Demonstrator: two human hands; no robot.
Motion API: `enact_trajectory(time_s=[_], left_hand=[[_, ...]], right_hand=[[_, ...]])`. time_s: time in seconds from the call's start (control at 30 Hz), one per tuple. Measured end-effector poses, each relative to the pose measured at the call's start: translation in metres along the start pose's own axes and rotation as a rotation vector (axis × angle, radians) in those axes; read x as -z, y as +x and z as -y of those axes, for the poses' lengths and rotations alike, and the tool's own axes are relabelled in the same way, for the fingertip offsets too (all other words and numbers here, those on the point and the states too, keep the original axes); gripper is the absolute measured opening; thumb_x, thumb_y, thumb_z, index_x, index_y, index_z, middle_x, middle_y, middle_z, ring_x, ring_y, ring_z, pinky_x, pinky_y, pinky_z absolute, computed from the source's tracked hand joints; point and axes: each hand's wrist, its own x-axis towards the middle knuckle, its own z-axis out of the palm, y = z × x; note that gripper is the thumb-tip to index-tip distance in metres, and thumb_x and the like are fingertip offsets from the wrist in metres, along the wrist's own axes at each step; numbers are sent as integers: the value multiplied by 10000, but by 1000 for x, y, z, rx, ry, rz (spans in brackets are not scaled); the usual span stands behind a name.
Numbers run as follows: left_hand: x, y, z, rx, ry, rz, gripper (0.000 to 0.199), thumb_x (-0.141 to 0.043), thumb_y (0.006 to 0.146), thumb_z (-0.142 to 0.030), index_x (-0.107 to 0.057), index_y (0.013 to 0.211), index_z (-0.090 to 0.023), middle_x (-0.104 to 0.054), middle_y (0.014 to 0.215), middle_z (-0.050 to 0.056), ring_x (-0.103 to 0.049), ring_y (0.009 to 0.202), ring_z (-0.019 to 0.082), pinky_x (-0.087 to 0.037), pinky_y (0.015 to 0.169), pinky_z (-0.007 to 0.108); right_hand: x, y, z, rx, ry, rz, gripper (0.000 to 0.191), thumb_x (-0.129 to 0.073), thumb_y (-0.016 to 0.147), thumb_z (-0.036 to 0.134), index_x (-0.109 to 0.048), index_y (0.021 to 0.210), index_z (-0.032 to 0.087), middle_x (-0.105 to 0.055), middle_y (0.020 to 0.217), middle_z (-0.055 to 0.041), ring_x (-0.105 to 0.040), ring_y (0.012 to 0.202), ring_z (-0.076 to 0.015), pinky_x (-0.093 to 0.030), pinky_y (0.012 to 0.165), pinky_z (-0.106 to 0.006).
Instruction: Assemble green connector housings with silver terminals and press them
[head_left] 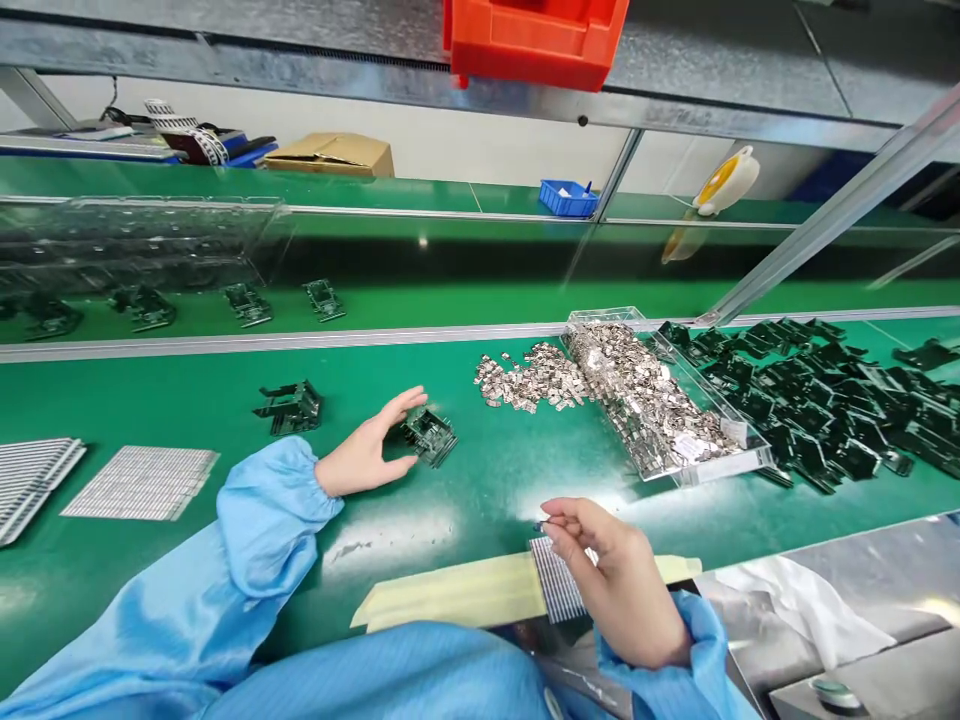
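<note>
A green circuit board assembly (431, 437) lies on the green bench, in the middle. My left hand (367, 450) is at its left side, thumb and fingers apart; whether a fingertip touches the board I cannot tell. My right hand (611, 570) is closed in a pinch, fingertips together on a small dark piece (538, 525) too small to name. Partly hidden below that hand is a grey-and-white striped sheet (555, 585), lying over pale yellow strips (457, 592). To the left, another board assembly (291, 407) sits by itself.
A clear tray (720, 468) of small metal parts stands at right, with a loose heap of metal parts (529, 378) beside it. Many dark green boards (810, 390) are piled farther right. Striped sheets (142, 483) lie at left. An orange bin (536, 40) overhangs from the shelf.
</note>
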Motion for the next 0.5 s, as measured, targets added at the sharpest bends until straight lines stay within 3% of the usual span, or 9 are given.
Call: enact_trajectory(time_s=[0.07,0.13,0.27,0.37,0.5], left_hand=[[-11,-8,-4,98,139,-107,1001,-762,666,-375,-213,1487,-214,-457,1450,165,-425,1361,323,-334,1141,501],[-23,-8,-7,196,265,-215,1055,-829,565,-466,-300,1434,-190,-486,1409,190,-451,1321,383,-338,1113,559],[-41,4,-14,227,268,-285,788,-805,600,-407,-459,1276,-194,-580,1272,153,-537,1221,372,-402,1062,534],[-55,8,-28,184,-90,-259,655,-768,648,-326,-460,1214,-205,-589,1227,125,-616,1117,303,-501,974,460],[-87,-1,-65,172,-767,-11,617,-759,714,-258,-400,1216,-233,-584,1224,91,-676,995,215,-580,801,333]], right_hand=[[-2,-7,-6,-62,46,-32,134,-618,865,328,-690,896,219,-703,757,-22,-672,670,-189,-538,614,-273],[-8,-12,-10,-109,104,-45,143,-639,862,349,-693,863,216,-699,742,-22,-665,663,-184,-529,607,-267],[-24,-15,-12,-140,277,-130,179,-644,859,364,-707,881,198,-686,751,-38,-641,648,-173,-521,598,-267],[-29,-16,-9,-170,401,-184,191,-673,827,360,-709,870,178,-676,749,-48,-633,649,-176,-521,588,-270],[-25,-24,-3,-223,500,-314,170,-719,797,332,-669,870,186,-664,723,-25,-616,640,-163,-501,573,-251]])
